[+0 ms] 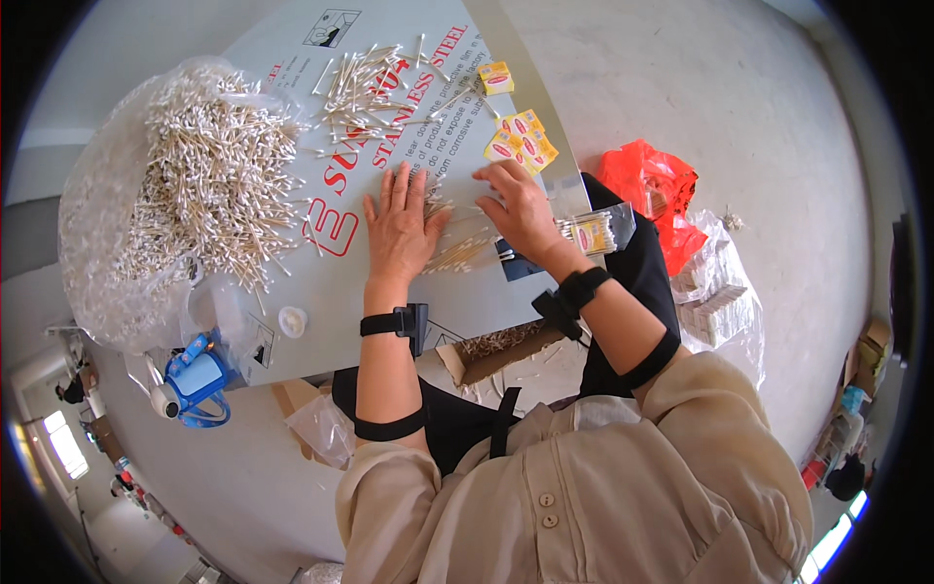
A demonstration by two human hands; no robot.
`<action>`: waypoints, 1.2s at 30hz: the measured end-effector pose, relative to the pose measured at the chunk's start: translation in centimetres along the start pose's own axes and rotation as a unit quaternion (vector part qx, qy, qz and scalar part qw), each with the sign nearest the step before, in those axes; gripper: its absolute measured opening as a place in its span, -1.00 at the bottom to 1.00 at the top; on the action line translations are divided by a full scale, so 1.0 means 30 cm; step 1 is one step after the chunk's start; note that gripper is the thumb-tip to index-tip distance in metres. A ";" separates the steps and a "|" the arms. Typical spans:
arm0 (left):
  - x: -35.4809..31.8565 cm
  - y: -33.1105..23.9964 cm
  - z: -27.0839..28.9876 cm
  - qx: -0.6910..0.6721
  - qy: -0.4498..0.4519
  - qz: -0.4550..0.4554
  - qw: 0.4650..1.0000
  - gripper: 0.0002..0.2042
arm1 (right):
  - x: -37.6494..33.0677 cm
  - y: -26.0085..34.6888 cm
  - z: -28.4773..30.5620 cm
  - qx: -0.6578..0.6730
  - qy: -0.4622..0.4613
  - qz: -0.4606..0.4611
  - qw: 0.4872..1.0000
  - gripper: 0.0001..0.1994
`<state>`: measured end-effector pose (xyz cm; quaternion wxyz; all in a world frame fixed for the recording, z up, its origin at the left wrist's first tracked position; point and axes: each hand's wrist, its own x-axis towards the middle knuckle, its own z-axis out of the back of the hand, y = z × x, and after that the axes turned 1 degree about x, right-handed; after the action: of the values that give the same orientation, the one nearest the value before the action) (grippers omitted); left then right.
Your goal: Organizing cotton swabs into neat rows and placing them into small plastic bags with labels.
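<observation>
My left hand [399, 229] lies flat, fingers spread, on a small bunch of cotton swabs [457, 255] on the grey sheet-metal board [292, 156]. My right hand [516, 209] rests beside it with fingers curled down onto the board, touching swabs near its fingertips. A big heap of cotton swabs [209, 175] spills from a clear plastic bag at the left. More loose swabs [365, 88] lie scattered at the far side of the board. A clear packet filled with swabs [595, 232] sits by my right wrist.
Small yellow label packets [520, 141] lie at the board's right edge. A red plastic bag [657, 190] and a clear bag of packed swabs [720, 292] sit on the floor to the right. A blue tape dispenser [195, 380] and a cardboard box [506, 346] lie near me.
</observation>
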<state>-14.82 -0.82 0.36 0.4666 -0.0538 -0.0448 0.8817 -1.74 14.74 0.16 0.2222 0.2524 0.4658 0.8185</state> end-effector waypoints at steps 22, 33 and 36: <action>-0.150 -0.104 -0.020 -0.047 -0.055 -0.020 0.997 -0.27 | 0.108 -0.026 -0.068 -0.134 0.096 0.143 0.976 -0.93; -0.069 -0.136 -0.020 -0.002 -0.031 0.037 0.999 -0.21 | -0.032 -0.020 -0.038 0.097 0.020 0.011 0.995 -0.78; -0.094 -0.144 -0.028 -0.009 -0.014 0.012 1.000 -0.20 | -0.032 -0.030 -0.037 0.093 0.013 0.000 0.996 -0.75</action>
<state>-9.59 -0.72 0.23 0.4546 -0.0462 -0.0580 0.8876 -1.56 13.87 -1.32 0.1915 0.2617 0.5430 0.7746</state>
